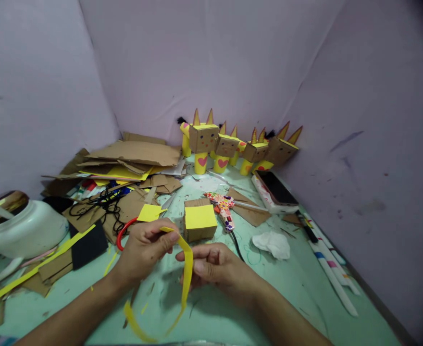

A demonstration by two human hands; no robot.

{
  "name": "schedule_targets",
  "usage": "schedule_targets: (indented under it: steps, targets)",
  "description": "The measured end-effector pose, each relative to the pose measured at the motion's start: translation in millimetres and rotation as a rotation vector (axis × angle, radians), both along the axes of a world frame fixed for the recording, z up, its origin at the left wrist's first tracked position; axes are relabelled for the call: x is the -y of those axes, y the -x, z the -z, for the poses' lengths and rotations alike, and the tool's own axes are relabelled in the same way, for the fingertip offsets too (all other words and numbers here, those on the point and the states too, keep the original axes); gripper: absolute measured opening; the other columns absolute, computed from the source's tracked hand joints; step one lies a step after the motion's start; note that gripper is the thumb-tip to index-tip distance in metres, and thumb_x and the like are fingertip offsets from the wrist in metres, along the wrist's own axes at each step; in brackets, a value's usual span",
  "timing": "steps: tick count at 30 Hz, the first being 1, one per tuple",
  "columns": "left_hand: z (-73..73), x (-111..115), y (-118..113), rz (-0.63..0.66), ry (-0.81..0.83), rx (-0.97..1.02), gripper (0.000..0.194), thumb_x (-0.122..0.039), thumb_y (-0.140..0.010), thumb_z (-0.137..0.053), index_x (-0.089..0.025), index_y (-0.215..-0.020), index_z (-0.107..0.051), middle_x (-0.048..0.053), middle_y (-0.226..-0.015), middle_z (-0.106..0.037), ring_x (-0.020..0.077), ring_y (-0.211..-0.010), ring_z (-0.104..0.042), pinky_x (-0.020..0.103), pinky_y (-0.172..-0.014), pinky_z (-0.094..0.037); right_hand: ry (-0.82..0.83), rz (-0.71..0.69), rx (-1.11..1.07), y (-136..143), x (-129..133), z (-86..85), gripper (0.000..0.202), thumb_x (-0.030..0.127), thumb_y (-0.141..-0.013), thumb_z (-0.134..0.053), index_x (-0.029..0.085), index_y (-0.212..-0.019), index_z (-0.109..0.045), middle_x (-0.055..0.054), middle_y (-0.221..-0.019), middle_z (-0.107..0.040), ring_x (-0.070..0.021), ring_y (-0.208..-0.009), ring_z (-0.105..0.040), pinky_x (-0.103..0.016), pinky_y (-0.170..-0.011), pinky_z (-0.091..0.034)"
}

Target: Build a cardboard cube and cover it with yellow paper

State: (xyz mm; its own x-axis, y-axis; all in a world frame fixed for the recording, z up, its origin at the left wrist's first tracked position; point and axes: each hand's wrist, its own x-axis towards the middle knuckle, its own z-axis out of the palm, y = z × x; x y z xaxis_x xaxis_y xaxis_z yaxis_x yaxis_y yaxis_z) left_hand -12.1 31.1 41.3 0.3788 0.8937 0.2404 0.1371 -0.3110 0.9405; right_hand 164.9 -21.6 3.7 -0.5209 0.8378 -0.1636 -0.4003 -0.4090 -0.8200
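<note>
My left hand [154, 247] pinches the upper end of a yellow paper strip [187, 274] between thumb and fingers. The strip bends down and curls back to the left near the table's front edge. My right hand [218, 266] is curled around the strip's middle, thumb and index finger against it; its lower fingers are partly hidden. Just beyond the hands sits a small cardboard box [200, 234] with a yellow paper top [200, 217]. A floral-patterned hot glue gun [223, 207] lies right of the box. Red-handled scissors [124, 233] lie beside my left hand.
Several cardboard-and-yellow-paper animal figures [204, 139] stand at the back. Cardboard sheets [132, 154] and black cord [105, 209] pile up at left, near a white pitcher [27, 228]. At right lie a phone [276, 187], crumpled tissue [272, 244] and white markers [336, 283].
</note>
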Motion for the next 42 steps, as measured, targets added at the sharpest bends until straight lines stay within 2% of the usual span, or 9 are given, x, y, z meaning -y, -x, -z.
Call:
schedule_targets:
  steps: [5,12,15,18,21,26,31,36,42]
  targets:
    - [0.1,3.4,-1.2,-0.023,-0.019,0.028,0.022,-0.025,-0.074,-0.061,-0.015,-0.054,-0.060,-0.002,-0.050,-0.050,0.0084,-0.045,-0.041,0.019,-0.043,-0.032,0.014,0.010,-0.031,1.5,-1.1,-2.5,0.045,0.037,-0.060,-0.085,0.013,-0.094,-0.070,-0.006,-0.077,-0.073,-0.0131,-0.066,-0.068,-0.028,-0.071,-0.049]
    - [15.0,-4.4,-0.5,0.064,0.416,0.200,0.034,-0.043,-0.070,-0.071,-0.014,-0.057,-0.057,-0.004,-0.047,-0.051,0.0045,-0.037,-0.037,0.017,-0.039,-0.027,0.053,-0.020,0.026,3.0,-2.7,-5.7,0.049,0.033,-0.051,-0.089,0.013,-0.093,-0.072,-0.003,-0.070,-0.072,-0.0111,-0.056,-0.065,-0.026,-0.063,-0.048]
    - [17.6,-3.2,0.8,0.089,0.503,0.159,0.041,-0.053,-0.067,-0.071,-0.013,-0.067,-0.060,-0.001,-0.052,-0.058,0.0047,-0.036,-0.038,0.018,-0.038,-0.029,0.057,0.020,0.066,2.6,-2.6,-7.7,0.049,0.033,-0.050,-0.089,0.013,-0.092,-0.074,-0.003,-0.069,-0.072,-0.0104,-0.054,-0.064,-0.024,-0.060,-0.047]
    - [18.9,4.1,0.9,0.165,0.466,0.087,0.046,-0.053,-0.063,-0.074,-0.013,-0.084,-0.063,0.002,-0.059,-0.063,0.0090,-0.042,-0.048,0.019,-0.040,-0.034,0.046,0.071,0.089,3.1,-3.4,-7.8,0.048,0.032,-0.050,-0.088,0.012,-0.092,-0.075,-0.002,-0.066,-0.071,-0.0095,-0.053,-0.063,-0.024,-0.059,-0.047]
    - [20.5,13.1,-3.3,0.204,0.428,0.072,0.045,-0.046,-0.062,-0.076,-0.014,-0.089,-0.061,0.001,-0.066,-0.063,0.0145,-0.056,-0.057,0.021,-0.049,-0.041,0.060,0.100,0.107,5.3,-4.7,-5.9,0.048,0.026,-0.047,-0.089,0.014,-0.091,-0.076,-0.001,-0.067,-0.071,-0.0094,-0.054,-0.063,-0.024,-0.061,-0.048]
    - [21.4,17.3,-9.9,0.257,0.470,0.054,0.038,-0.045,-0.067,-0.071,-0.013,-0.085,-0.061,0.002,-0.068,-0.062,0.0152,-0.059,-0.057,0.022,-0.052,-0.042,0.066,0.129,0.120,7.1,-5.1,-3.4,0.047,0.022,-0.043,-0.089,0.016,-0.088,-0.077,-0.001,-0.069,-0.073,-0.0107,-0.057,-0.064,-0.024,-0.063,-0.048]
    - [20.6,12.0,-5.0,0.231,0.538,0.094,0.045,-0.044,-0.062,-0.077,-0.013,-0.092,-0.062,0.004,-0.071,-0.065,0.0148,-0.059,-0.057,0.022,-0.051,-0.042,0.024,0.076,0.076,2.9,-3.7,-5.4,0.052,0.033,-0.049,-0.089,0.014,-0.095,-0.075,-0.003,-0.069,-0.073,-0.0118,-0.061,-0.066,-0.023,-0.064,-0.048]
    - [13.9,10.2,-3.3,0.224,0.508,0.100,0.031,-0.037,-0.064,-0.075,-0.012,-0.080,-0.066,0.000,-0.064,-0.061,0.0099,-0.051,-0.051,0.018,-0.046,-0.037,-0.044,0.093,0.070,-0.5,-2.8,-3.2,0.045,0.043,-0.063,-0.081,0.012,-0.094,-0.074,-0.006,-0.072,-0.072,-0.0126,-0.058,-0.066,-0.027,-0.067,-0.050]
    - [13.4,12.9,-7.4,0.116,0.488,0.129,0.020,-0.032,-0.067,-0.069,-0.013,-0.067,-0.065,0.000,-0.054,-0.058,0.0114,-0.050,-0.048,0.022,-0.049,-0.037,-0.036,0.166,0.149,0.0,-3.4,5.2,0.038,0.046,-0.062,-0.081,0.010,-0.072,-0.070,-0.003,-0.061,-0.067,-0.0131,-0.056,-0.062,-0.026,-0.060,-0.045]
